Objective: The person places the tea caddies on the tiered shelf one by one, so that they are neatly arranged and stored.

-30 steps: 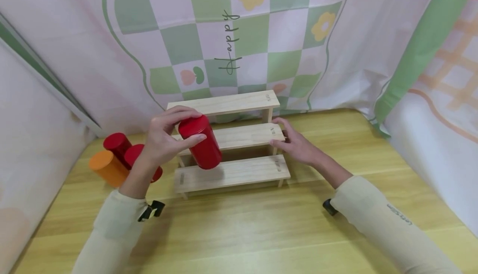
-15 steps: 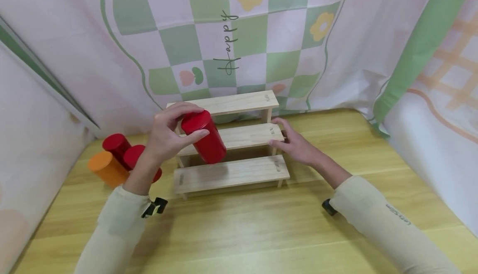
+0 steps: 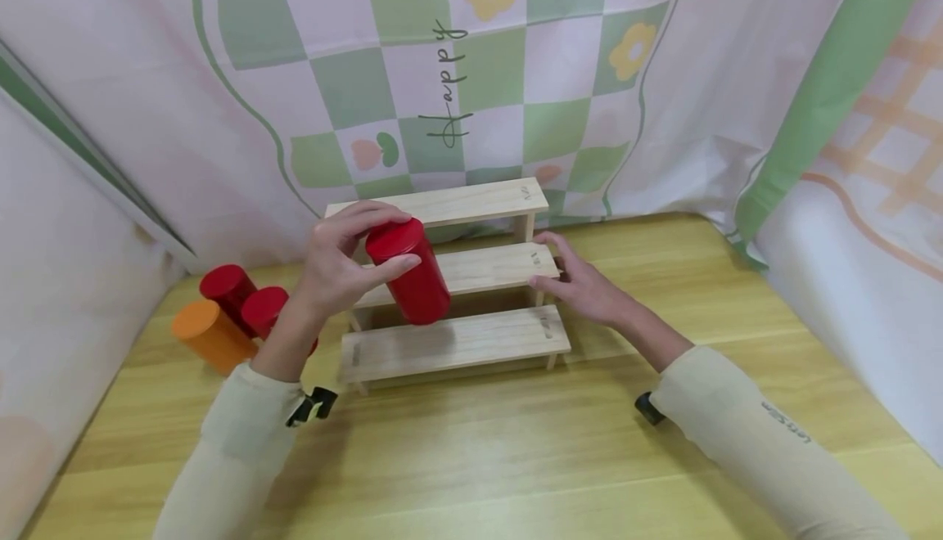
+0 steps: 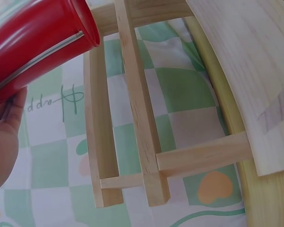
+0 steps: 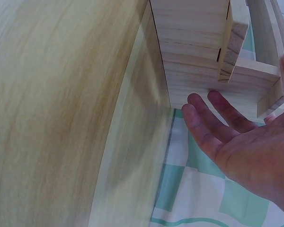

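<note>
My left hand (image 3: 342, 266) grips a red tin can (image 3: 416, 282) near its top, thumb in front and fingers behind. The tin tilts, its lower end over the bottom tier of a three-step wooden display rack (image 3: 457, 344). In the left wrist view, the tin (image 4: 42, 45) shows a metal seam and a rimmed end. At the rack's right side, my right hand (image 3: 585, 282) holds the end of the middle tier between thumb and index finger. The right wrist view shows the other fingers of that hand (image 5: 246, 146) extended below the board.
Left of the rack stand two more red tins (image 3: 227, 288), (image 3: 263, 307) and an orange tin (image 3: 214, 335), partly behind my left forearm. A patterned cloth (image 3: 457, 74) hangs behind the rack. All stand on a wood-grain table (image 3: 471, 458).
My left hand has moved slightly right with the red tin, which now stands a little more upright. The right hand stays at the middle tier's end.
</note>
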Motion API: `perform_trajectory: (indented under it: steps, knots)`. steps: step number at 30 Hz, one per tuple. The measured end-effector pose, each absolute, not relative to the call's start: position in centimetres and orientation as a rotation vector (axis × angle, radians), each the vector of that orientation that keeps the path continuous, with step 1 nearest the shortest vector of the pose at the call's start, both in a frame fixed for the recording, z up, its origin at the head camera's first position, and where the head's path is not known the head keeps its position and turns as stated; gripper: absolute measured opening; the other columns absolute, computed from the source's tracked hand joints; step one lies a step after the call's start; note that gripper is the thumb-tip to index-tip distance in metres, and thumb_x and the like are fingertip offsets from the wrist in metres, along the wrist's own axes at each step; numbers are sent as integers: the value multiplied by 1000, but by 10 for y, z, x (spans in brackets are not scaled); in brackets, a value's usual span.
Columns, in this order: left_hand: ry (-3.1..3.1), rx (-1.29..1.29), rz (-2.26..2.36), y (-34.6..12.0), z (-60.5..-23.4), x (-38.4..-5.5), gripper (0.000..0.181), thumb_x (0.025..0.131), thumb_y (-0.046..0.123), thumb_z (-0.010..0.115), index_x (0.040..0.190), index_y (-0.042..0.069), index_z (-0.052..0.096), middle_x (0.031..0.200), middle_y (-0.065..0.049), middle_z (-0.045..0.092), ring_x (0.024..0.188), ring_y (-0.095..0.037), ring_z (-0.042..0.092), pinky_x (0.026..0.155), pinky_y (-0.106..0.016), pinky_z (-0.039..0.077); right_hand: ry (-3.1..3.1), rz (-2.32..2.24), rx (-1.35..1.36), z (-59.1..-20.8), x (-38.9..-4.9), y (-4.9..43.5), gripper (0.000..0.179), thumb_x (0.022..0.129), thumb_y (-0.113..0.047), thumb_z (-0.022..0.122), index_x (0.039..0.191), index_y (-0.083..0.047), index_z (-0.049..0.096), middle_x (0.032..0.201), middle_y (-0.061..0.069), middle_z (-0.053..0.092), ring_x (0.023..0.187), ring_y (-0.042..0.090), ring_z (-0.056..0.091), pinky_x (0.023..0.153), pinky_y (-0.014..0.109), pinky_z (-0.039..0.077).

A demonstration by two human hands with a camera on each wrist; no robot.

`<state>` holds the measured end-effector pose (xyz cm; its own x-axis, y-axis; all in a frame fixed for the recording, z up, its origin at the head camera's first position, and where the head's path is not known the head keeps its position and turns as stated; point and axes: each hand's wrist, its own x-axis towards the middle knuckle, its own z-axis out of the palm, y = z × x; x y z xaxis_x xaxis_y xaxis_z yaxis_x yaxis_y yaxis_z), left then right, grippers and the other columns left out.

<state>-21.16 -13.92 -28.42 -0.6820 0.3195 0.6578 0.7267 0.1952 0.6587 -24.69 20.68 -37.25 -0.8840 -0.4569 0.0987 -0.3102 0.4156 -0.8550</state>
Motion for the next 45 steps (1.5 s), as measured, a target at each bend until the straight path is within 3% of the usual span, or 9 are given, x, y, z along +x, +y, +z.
perform_trajectory:
  steps: [14, 22, 31, 45]
  knots:
    - [-2164, -977, -1528, -122, -285, -222, 47, 79, -2, 83, 124, -4, 68, 123, -16, 69, 106, -25, 64, 84, -27, 59, 2501, -1482, -689, -372, -246, 206, 59, 106, -18, 58, 154, -10, 24, 114, 23, 59, 97, 31, 62, 82, 51, 54]
    - [-2197, -948, -1589, -104, -282, -230, 45, 83, 2, 82, 125, -1, 68, 123, -13, 67, 103, -26, 63, 78, -36, 62, 2549, -1437, -658, -372, -246, 207, 62, 106, -24, 58, 156, -13, 23, 106, 19, 59, 91, 33, 59, 78, 51, 52]
    - [-2231, -923, -1582, -87, -281, -239, 47, 84, 8, 84, 128, 1, 68, 126, -12, 67, 107, -24, 62, 83, -41, 60, 2508, -1488, -700, -373, -247, 206, 59, 106, -20, 58, 154, -10, 25, 120, 23, 60, 105, 34, 63, 89, 51, 53]
    - [-2239, -921, -1597, -65, -282, -251, 46, 85, 11, 84, 127, 1, 69, 124, -12, 66, 109, -24, 61, 90, -48, 58, 2568, -1431, -652, -373, -246, 207, 60, 106, -26, 58, 155, -15, 25, 122, 21, 61, 104, 31, 62, 88, 47, 52]
